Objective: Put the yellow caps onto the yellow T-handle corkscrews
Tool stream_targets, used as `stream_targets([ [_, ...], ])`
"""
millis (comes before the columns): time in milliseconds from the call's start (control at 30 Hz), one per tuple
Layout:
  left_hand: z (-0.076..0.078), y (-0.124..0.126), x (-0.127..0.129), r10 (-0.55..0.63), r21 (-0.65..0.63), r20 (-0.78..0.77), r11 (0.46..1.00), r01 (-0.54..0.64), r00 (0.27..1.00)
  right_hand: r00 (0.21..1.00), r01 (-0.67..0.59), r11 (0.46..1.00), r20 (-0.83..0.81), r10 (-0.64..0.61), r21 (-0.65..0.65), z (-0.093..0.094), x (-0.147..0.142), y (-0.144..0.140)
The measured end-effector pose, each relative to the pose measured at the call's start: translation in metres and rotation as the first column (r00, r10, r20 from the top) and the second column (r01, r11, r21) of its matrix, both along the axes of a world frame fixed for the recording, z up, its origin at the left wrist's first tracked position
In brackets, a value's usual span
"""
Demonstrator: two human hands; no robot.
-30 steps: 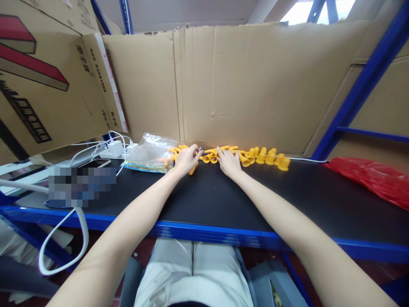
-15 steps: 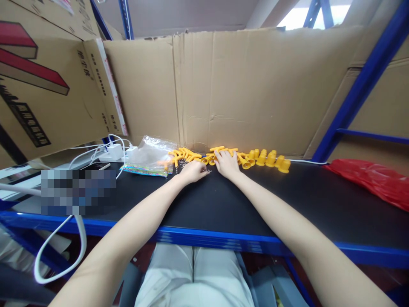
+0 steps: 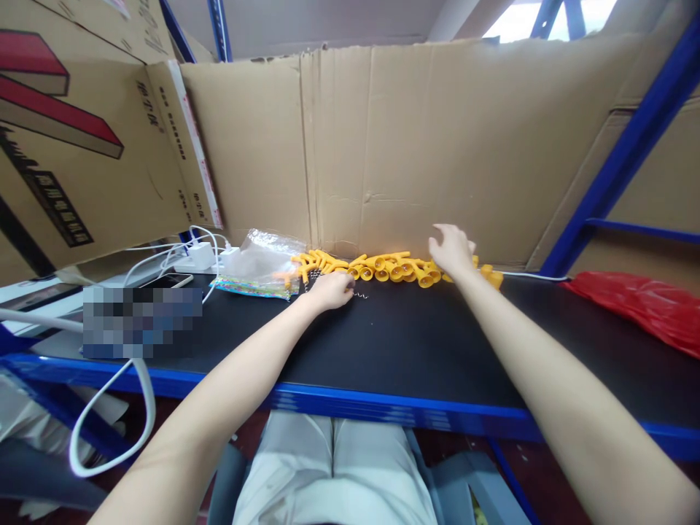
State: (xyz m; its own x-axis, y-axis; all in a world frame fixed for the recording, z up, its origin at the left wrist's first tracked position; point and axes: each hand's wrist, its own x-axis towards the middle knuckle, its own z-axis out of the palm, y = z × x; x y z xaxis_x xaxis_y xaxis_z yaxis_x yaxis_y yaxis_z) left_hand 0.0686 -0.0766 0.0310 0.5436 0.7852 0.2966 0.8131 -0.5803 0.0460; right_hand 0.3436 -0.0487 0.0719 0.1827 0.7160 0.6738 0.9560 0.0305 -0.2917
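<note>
Left hand (image 3: pixel 329 290): resting low on the black bench top (image 3: pixel 415 343), fingers curled together toward a small wire spring (image 3: pixel 359 294) that lies on the surface just beside the fingertips; whether the fingers actually pinch a spring cannot be told. More springs (image 3: pixel 310 278), tiny and blurred, lie just behind this hand. Right hand (image 3: pixel 451 249): raised over the right end of the row of yellow plastic parts (image 3: pixel 391 267), fingers loosely spread, nothing seen held; the upright yellow caps (image 3: pixel 492 277) lie directly under and just past it, partly hidden by the hand. The yellow row runs along the foot of the cardboard wall (image 3: pixel 415 146), between the two hands and behind the left one. Clear plastic bag (image 3: pixel 261 262): left of the yellow parts, near the left hand. White chargers and cable (image 3: pixel 200 255): further left. Red plastic bag (image 3: pixel 639 302): far right of the bench, well apart from both hands.
</note>
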Motion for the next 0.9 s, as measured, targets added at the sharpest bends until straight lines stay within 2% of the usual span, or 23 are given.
stream_targets([
  [100,0.003,-0.001,-0.005,0.107,0.067,-0.045,0.992,-0.104,0.993,0.992,0.122,0.985,0.000,-0.123,-0.122,-0.017,0.032,-0.005],
  [167,0.004,-0.002,-0.008,0.148,0.066,-0.095,0.988,-0.142,0.984,0.982,0.190,0.953,0.059,-0.181,-0.236,-0.035,0.049,-0.008],
  [233,0.004,-0.002,-0.010,0.151,0.000,-0.142,0.988,-0.153,0.978,0.972,0.227,0.900,0.143,-0.186,-0.373,-0.050,0.060,-0.007],
  [300,0.004,-0.001,-0.011,0.142,-0.082,-0.151,0.984,-0.155,0.978,0.966,0.241,0.881,0.192,-0.175,-0.407,-0.057,0.065,-0.004],
  [433,0.003,0.001,-0.012,0.151,-0.113,-0.085,0.981,-0.160,0.985,0.966,0.224,0.893,0.207,-0.152,-0.390,-0.054,0.062,0.000],
  [567,0.000,0.004,-0.015,0.178,-0.111,-0.107,0.976,-0.190,0.978,0.964,0.210,0.932,0.220,-0.147,-0.297,-0.052,0.059,-0.004],
  [733,-0.004,0.010,-0.018,0.183,-0.107,-0.096,0.975,-0.193,0.978,0.958,0.228,0.918,0.243,-0.152,-0.324,-0.054,0.059,-0.008],
  [900,-0.002,0.014,-0.018,0.142,-0.194,-0.061,0.969,-0.152,0.988,0.946,0.288,0.918,0.233,-0.228,-0.272,-0.042,0.059,-0.005],
])
